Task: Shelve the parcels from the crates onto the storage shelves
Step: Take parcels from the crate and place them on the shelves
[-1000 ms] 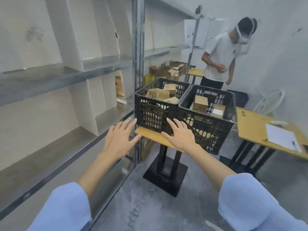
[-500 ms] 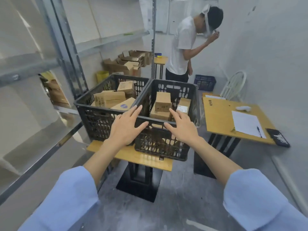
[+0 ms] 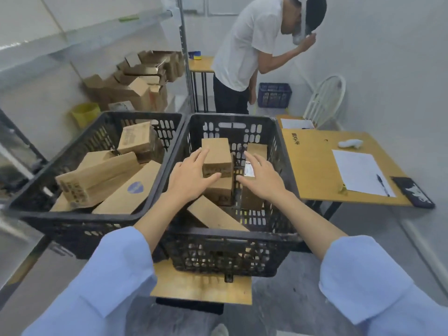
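Parcels (image 3: 101, 177) lay loose in two crates. In the right crate (image 3: 232, 235), the top parcel (image 3: 216, 154) sat highest, at the centre, with its long axis pointing to the crate's far wall. The left hand (image 3: 190, 177), fingers spread, touched that parcel's left side, thumb along its near end. The right hand (image 3: 263, 177), spread and holding nothing, hovered just right of it, above a labelled parcel (image 3: 249, 169). The left hand was nearer; closing both inward would likely clamp the parcel across its short width. The left crate (image 3: 80, 218), beside the right crate, held longer, tilted parcels.
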